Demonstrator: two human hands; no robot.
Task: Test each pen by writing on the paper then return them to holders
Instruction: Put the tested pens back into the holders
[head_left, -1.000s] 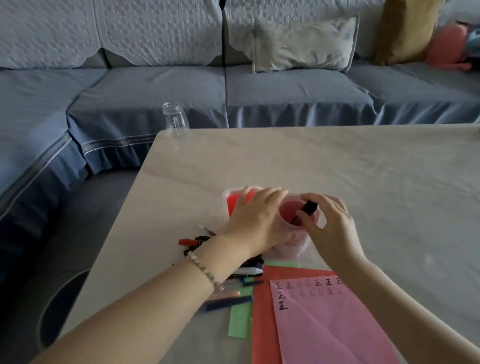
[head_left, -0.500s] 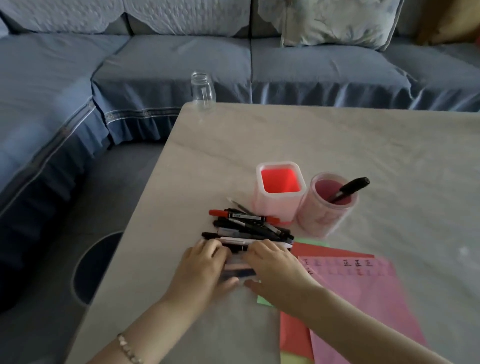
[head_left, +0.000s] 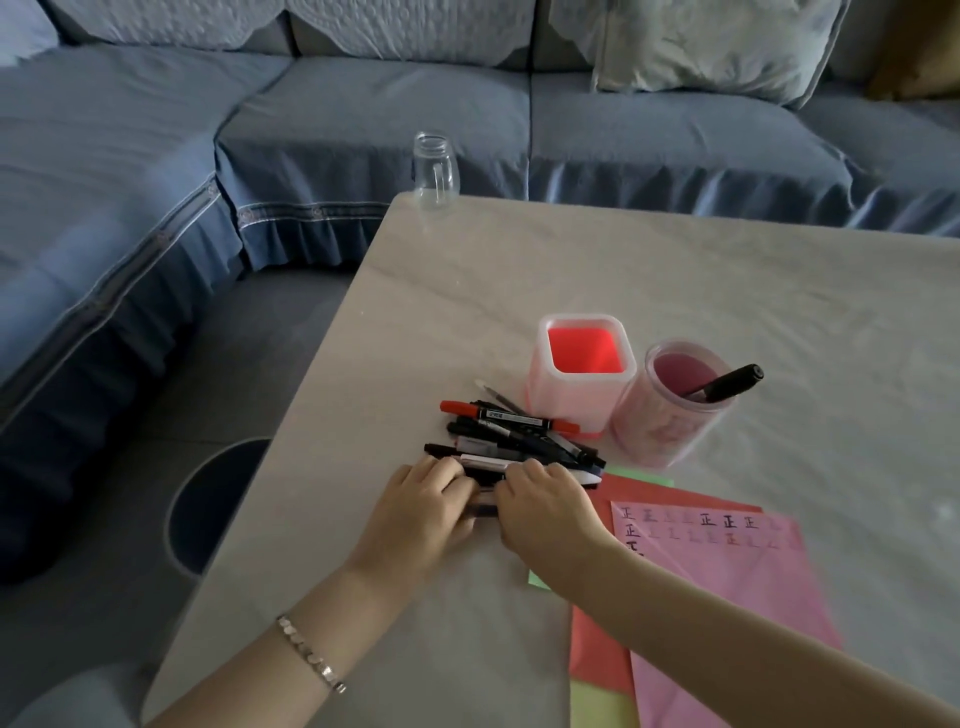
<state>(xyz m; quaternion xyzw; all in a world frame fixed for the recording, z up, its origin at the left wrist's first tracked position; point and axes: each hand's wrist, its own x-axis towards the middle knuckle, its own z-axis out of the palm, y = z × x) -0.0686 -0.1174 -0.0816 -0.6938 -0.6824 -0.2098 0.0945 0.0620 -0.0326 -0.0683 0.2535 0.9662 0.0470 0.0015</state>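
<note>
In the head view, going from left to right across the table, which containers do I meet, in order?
glass jar → square pink holder → round pink holder, with one black marker standing inside it.

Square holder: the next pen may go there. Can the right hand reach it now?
Probably yes. The square holder stands open-topped just past the pen pile; the right hand, gripping a pen at the pile's near edge, has nothing upright between.

1 square holder (head_left: 576, 402); 1 round holder (head_left: 657, 434) with 1 pen (head_left: 728, 383); 1 glass jar (head_left: 435, 169); 2 hands (head_left: 421, 514) (head_left: 546, 508).
</note>
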